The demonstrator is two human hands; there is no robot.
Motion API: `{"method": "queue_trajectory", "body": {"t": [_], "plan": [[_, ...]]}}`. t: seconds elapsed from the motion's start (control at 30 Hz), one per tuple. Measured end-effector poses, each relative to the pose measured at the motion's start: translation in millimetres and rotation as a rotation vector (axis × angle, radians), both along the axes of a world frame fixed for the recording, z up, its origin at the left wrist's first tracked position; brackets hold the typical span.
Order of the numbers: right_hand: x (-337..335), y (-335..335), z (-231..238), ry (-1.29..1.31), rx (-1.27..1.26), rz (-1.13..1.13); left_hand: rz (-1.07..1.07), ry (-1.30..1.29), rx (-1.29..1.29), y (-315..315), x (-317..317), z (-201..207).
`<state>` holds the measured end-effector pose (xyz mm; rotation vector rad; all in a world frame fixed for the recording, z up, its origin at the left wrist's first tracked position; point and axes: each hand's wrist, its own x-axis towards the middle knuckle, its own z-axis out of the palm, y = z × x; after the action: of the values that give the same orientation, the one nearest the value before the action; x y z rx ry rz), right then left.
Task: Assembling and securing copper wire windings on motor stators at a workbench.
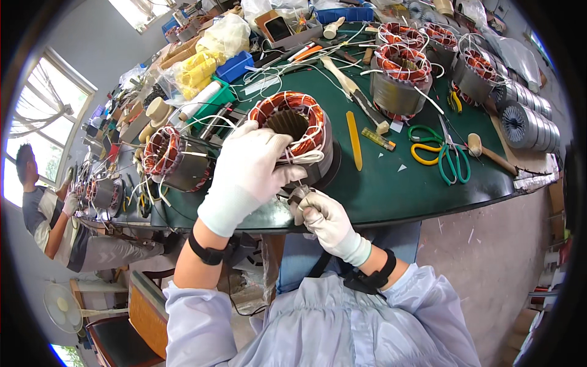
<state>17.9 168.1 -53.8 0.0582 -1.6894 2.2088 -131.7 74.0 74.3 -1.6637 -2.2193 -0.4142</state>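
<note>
A motor stator (330, 144) with orange-red copper windings laced in white cord stands at the near edge of the green bench. My left hand (254, 162), in a white glove, grips the near left side of its winding ring, fingers bent over the rim and thumb toward the front. Just below the stator's front, my gloved right hand (330, 226) is closed in a pinch. A small pale, thin piece shows at its fingertips; I cannot make out its kind. A loop of white sleeved leads (304, 158) hangs at the stator's near side.
A yellow flat strip (354, 140), scissors (449, 153), a mallet (489, 154) and a brush (354, 92) lie to the right. More stators (400, 79) stand behind, and one wound stator (177, 160) sits at left. A co-worker (61, 208) works at the far left.
</note>
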Motion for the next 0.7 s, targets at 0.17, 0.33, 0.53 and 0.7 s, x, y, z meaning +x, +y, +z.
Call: {"method": "queue_trajectory", "body": {"t": [0.17, 0.33, 0.53, 0.7], "plan": [[-8.0, 8.4, -2.4, -0.031, -0.025, 0.056, -0.079, -0.044, 0.244, 11.8, -8.1, -22.5], [-16.6, 16.7, 8.7, 0.047, 0.168, 0.03, -0.111, -0.047, 0.323, 14.4, -15.4, -20.5], [-14.8, 11.2, -23.8, 0.111, 0.195, -0.018, -0.086, -0.106, 0.101, 8.9, -7.9, -6.1], [-0.7, 4.2, -16.4, 0.016, -0.024, 0.069, 0.049, -0.057, 0.097, 13.6, 21.5, 0.7]]}}
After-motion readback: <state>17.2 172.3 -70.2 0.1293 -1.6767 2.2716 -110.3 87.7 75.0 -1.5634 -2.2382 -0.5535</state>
